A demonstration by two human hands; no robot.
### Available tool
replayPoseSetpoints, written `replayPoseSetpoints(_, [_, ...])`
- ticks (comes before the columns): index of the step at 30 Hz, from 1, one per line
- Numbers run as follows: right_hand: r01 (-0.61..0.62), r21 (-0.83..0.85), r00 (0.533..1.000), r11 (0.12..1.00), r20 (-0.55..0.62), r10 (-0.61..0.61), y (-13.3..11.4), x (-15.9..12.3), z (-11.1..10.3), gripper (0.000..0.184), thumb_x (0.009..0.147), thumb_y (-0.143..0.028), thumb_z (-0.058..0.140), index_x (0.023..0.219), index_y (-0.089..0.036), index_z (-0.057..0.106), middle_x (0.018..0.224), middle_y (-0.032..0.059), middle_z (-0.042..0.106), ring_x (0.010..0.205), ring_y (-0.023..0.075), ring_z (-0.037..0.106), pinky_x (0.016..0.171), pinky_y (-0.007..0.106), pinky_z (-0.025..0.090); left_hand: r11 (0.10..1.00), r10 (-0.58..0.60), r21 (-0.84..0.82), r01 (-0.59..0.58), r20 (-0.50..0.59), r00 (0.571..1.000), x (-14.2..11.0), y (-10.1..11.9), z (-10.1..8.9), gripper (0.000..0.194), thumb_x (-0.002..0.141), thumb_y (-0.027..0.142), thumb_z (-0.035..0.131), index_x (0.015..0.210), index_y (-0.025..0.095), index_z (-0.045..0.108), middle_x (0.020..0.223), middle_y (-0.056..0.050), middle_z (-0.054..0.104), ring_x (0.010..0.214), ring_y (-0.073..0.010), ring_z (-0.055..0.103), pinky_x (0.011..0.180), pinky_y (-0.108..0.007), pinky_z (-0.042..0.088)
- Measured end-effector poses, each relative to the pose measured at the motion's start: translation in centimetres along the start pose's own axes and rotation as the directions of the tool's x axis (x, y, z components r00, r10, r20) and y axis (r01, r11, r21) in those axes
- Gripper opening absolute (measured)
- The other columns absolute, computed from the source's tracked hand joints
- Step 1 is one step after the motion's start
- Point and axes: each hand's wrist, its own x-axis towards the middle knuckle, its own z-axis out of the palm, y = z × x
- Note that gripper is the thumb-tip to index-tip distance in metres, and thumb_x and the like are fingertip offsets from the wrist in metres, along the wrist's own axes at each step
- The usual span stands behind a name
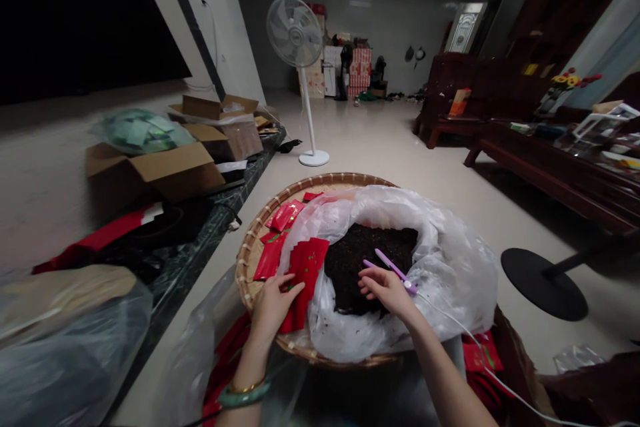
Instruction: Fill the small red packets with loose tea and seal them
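Left hand (273, 310) grasps red packets (305, 273), right hand (387, 291) pinches purple stick (395, 269); loose pinch could drop it into dark leaves (367, 260) below fingers.

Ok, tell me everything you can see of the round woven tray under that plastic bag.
The round woven tray is a wide, shallow basket of pale bamboo-like strips, finished with a darker braided rim. Its far and left sides show; the rest is covered. A clear plastic bag holding dark crumbly material fills most of it, and red packets lie on its left part. The left hand rests on packets above it. What the tray stands on is hidden.
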Motion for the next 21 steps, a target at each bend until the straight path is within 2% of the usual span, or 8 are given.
replayPoseSetpoints(4, [-0.004,0.019,1.0,1.0,-0.006,0.004,0.1,0.0,-0.1,0.037,0.065,-0.045,0.072,0.086,-0.016,0.066,0.073,0.0036,0.067,0.058,0.0114,0.061,0.05,0.022,0.047,0.998,0.032,-0.05,-0.036,-0.079,0.996,0.0,-0.3,-0.3,0.035,0.073,0.043,0.056,0.082,0.014,0.073,0.088,-0.014,0.071,0.083,-0.0279,0.065,0.082,-0.041,0.049])
replayPoseSetpoints(6, [-0.011,0.047,1.0,0.999,-0.012,0.011,0.1,0.1,-0.2,0.041,0.066,-0.05,0.071,0.086,-0.015,0.066,0.072,0.0039,0.066,0.059,0.0122,0.062,0.051,0.023,0.048,0.994,0.083,-0.058,-0.094,-0.172,0.982,-0.6,0.9,-0.7,0.032,0.077,0.039,0.053,0.083,0.015,0.073,0.086,-0.013,0.07,0.081,-0.0266,0.064,0.08,-0.041,0.049])
replayPoseSetpoints(8, [-0.023,0.101,0.999,0.995,-0.023,0.026,0.0,0.2,-0.1,0.047,0.067,-0.057,0.067,0.087,-0.014,0.065,0.073,0.0051,0.066,0.061,0.0134,0.063,0.053,0.024,0.05,0.974,0.212,-0.015,-0.224,-0.269,0.94,-1.5,3.1,-1.0,0.028,0.08,0.036,0.053,0.088,0.018,0.073,0.088,-0.01,0.068,0.084,-0.0255,0.061,0.082,-0.041,0.048])
replayPoseSetpoints(9, [-0.024,0.139,0.999,0.99,-0.031,0.029,-0.1,0.2,-0.1,0.051,0.069,-0.06,0.064,0.091,-0.015,0.064,0.077,0.0064,0.066,0.064,0.0143,0.063,0.054,0.025,0.052,0.953,0.294,0.007,-0.303,-0.265,0.918,-2.1,4.3,-1.1,0.024,0.081,0.034,0.054,0.09,0.022,0.074,0.088,-0.008,0.067,0.087,-0.0251,0.059,0.084,-0.041,0.047])
replayPoseSetpoints(12, [-0.014,0.238,0.998,0.971,-0.055,0.028,-0.5,0.1,0.2,0.056,0.075,-0.063,0.055,0.11,-0.02,0.059,0.1,0.0104,0.065,0.076,0.0173,0.065,0.059,0.03,0.055,0.83,0.551,-0.027,-0.557,-0.106,0.828,-3.6,7.8,-0.8,0.019,0.08,0.023,0.058,0.083,0.03,0.075,0.099,-0.006,0.065,0.103,-0.0257,0.052,0.093,-0.044,0.043])
replayPoseSetpoints(15, [0.016,0.202,0.999,0.979,-0.031,-0.01,-0.8,-0.3,0.3,0.054,0.075,-0.051,0.062,0.122,-0.027,0.052,0.114,0.0089,0.06,0.088,0.0201,0.065,0.063,0.031,0.056,0.73,0.679,-0.137,-0.67,0.033,0.733,-4.5,9.4,0.2,0.029,0.076,0.011,0.056,0.077,0.032,0.075,0.12,-0.005,0.058,0.123,-0.0278,0.038,0.102,-0.049,0.037])
replayPoseSetpoints(18, [0.114,0.104,0.993,0.988,-0.01,-0.113,-0.9,-0.7,0.2,0.058,0.066,-0.033,0.072,0.121,-0.027,0.054,0.111,0.0062,0.063,0.095,0.0226,0.063,0.074,0.033,0.055,0.744,0.655,-0.237,-0.625,0.075,0.752,-4.9,9.3,1.4,0.035,0.074,0.005,0.051,0.071,0.03,0.075,0.133,-0.003,0.051,0.133,-0.0283,0.029,0.107,-0.052,0.03])
replayPoseSetpoints(21, [0.2,0.077,0.977,0.977,-0.088,-0.193,-0.6,-0.8,0.1,0.052,0.067,-0.028,0.07,0.117,-0.026,0.058,0.113,0.0062,0.064,0.101,0.0251,0.062,0.086,0.038,0.052,0.797,0.501,-0.426,-0.428,0.07,0.862,-5.0,8.9,2.5,0.031,0.078,0.011,0.048,0.081,0.026,0.075,0.132,-0.007,0.054,0.127,-0.027,0.042,0.104,-0.049,0.036])
